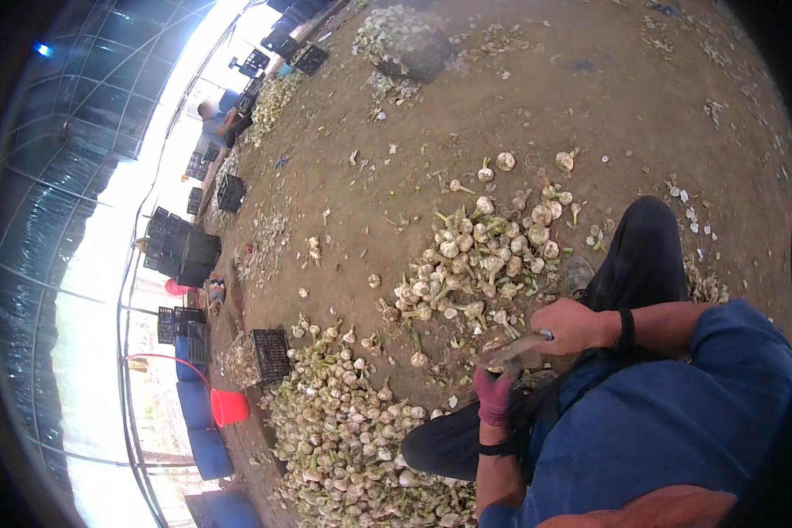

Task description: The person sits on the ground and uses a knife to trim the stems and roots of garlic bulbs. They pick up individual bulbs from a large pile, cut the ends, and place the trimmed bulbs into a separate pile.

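My right hand (575,326), bare with a black band at the wrist, grips a knife (512,350) by its handle. The blade points left and lies over the top of my left hand (494,393). That hand wears a pinkish-purple glove with darkened fingers, and its fingers are curled closed. What they hold is hidden by the blade and too small to make out. Just beyond both hands spreads a loose heap of garlic bulbs (466,251), some with stalks. A larger pile of stalked garlic (343,414) lies to my left, beside my bent knee.
A black crate (270,355) stands at the big pile's far edge, near a red bucket (230,407) and blue barrels (204,449). More black crates (181,246) line the left side. Another person (216,123) sits farther off. A peelings heap (396,37) lies at the back.
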Motion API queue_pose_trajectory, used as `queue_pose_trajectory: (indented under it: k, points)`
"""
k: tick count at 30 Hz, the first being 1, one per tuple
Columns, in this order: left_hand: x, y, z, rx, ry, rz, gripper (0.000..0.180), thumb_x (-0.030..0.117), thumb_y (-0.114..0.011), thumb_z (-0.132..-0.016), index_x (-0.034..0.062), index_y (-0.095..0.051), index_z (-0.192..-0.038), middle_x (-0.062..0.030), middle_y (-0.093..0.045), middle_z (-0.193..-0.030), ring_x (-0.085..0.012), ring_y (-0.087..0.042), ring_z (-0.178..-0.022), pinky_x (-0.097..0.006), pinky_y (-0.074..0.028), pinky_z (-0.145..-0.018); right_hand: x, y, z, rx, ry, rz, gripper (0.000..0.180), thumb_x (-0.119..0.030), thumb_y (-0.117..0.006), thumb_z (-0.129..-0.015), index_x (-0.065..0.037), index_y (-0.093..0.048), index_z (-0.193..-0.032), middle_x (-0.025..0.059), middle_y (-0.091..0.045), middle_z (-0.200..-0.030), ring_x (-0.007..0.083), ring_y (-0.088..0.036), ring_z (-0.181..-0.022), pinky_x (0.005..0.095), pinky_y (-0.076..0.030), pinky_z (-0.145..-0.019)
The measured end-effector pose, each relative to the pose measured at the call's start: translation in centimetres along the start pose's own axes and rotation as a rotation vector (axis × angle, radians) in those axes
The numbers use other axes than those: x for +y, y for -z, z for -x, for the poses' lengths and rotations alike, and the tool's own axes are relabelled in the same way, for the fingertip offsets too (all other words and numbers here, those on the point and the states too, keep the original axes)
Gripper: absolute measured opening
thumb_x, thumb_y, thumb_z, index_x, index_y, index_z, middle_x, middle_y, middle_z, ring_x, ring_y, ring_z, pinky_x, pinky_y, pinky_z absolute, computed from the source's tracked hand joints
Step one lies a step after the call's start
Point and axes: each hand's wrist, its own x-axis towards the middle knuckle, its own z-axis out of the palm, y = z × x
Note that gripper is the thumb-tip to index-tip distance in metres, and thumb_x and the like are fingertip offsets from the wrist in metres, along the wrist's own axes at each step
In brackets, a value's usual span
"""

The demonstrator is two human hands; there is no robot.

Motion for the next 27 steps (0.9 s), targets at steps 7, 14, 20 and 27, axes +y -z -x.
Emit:
queue_pose_trajectory:
  k: [7,14,20,27]
  points:
    - [-0.2,-0.7,0.2,-0.081,-0.047,0.046,0.035,0.017,-0.07,-0.082,0.0037,-0.06,-0.112,-0.0103,-0.069,-0.099,-0.021,-0.067,-0.091,-0.033,-0.053,-0.077,-1.9,0.5,0.2,-0.14,0.094,0.152,0.032,-0.031,-0.069,-0.075,-0.006,-0.059,-0.09,0.0117,-0.058,-0.088,0.0341,-0.061,-0.083,0.044,-0.05,-0.072]
    - [1.1,-1.4,1.1,-0.108,0.098,0.246,0.026,0.017,-0.062,-0.088,0.0033,-0.062,-0.11,-0.011,-0.07,-0.099,-0.0208,-0.067,-0.091,-0.034,-0.054,-0.078,-1.5,-0.2,0.4,-0.146,0.11,0.147,0.033,-0.03,-0.07,-0.074,-0.004,-0.058,-0.09,0.0138,-0.059,-0.088,0.0354,-0.061,-0.085,0.0451,-0.049,-0.073]
    - [-0.1,-0.6,0.7,-0.151,-0.076,-0.082,0.026,0.015,-0.055,-0.09,0.0051,-0.064,-0.112,-0.0108,-0.07,-0.098,-0.0235,-0.068,-0.09,-0.035,-0.053,-0.078,-0.6,-1.1,0.3,-0.123,0.088,0.128,0.034,-0.03,-0.07,-0.074,-0.003,-0.058,-0.089,0.0154,-0.059,-0.087,0.0373,-0.061,-0.084,0.0465,-0.049,-0.072]
    - [-1.7,0.1,0.4,-0.101,-0.112,-0.288,0.025,0.016,-0.062,-0.082,0.0076,-0.068,-0.105,-0.0114,-0.069,-0.101,-0.0285,-0.066,-0.093,-0.038,-0.052,-0.079,2.0,-4.2,-1.0,-0.05,0.142,0.1,0.033,-0.028,-0.072,-0.071,-0.004,-0.057,-0.088,0.0144,-0.058,-0.084,0.0367,-0.06,-0.079,0.0456,-0.049,-0.067]
